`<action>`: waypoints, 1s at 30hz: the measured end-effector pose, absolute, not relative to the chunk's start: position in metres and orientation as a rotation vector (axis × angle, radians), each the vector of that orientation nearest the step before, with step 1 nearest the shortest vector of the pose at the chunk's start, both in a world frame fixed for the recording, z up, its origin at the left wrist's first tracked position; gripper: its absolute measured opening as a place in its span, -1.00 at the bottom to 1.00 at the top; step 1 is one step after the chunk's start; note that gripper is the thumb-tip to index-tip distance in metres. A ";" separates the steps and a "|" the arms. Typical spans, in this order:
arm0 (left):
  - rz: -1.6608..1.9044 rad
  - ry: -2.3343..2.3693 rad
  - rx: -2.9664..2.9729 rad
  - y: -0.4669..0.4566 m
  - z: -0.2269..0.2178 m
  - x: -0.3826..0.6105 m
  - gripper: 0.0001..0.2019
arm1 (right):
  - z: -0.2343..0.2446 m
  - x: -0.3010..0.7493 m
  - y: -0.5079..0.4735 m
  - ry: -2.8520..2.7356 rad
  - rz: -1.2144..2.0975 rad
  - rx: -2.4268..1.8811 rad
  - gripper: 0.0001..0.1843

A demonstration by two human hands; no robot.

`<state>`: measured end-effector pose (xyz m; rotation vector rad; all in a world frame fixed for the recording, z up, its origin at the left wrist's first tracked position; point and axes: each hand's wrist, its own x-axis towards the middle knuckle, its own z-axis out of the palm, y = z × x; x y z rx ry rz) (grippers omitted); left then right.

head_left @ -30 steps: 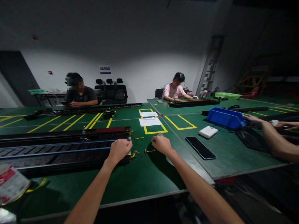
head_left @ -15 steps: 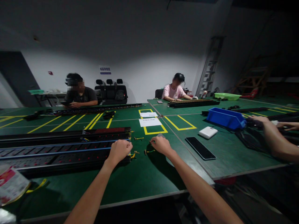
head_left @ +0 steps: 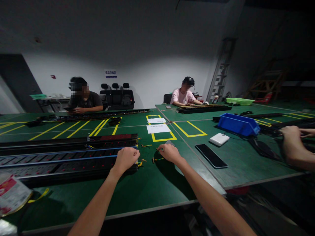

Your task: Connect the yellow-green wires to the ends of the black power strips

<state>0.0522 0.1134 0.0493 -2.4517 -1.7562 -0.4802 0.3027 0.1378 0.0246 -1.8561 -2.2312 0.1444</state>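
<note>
My left hand [head_left: 126, 158] rests at the right end of a long black strip [head_left: 86, 163] with a row of outlet-like blocks, red dots and blue edging. Its fingers are curled closed, and whatever lies in them is hidden. A yellow-green wire end [head_left: 141, 162] pokes out just below that hand. Across a small gap, my right hand [head_left: 169, 152] is closed in a pinch over the green table, a tiny piece showing at its fingertips, too small to name. Beneath it lies a short wire with a dark connector [head_left: 156, 160]; another short wire [head_left: 146, 145] lies farther back.
A black phone [head_left: 211, 156], a white power bank [head_left: 219, 139] and a blue bin [head_left: 237, 125] stand to the right. Another person's hand [head_left: 292, 141] works beyond them. White papers [head_left: 158, 128] lie ahead. A red-and-white bag [head_left: 13, 195] is at lower left. Two people sit opposite.
My left hand stays in place. The fingertips of my right hand have shifted very slightly left. At the right, the other person's hand has moved a little to the right.
</note>
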 end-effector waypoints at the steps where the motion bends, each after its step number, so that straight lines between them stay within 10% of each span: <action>1: -0.480 -1.753 -2.458 0.113 0.049 0.052 -0.51 | 0.025 0.303 0.138 -2.233 0.147 -1.853 -0.65; 30: -0.473 -1.765 -2.458 0.114 0.049 0.053 -0.52 | 0.030 0.302 0.134 -2.235 0.190 -1.877 -0.65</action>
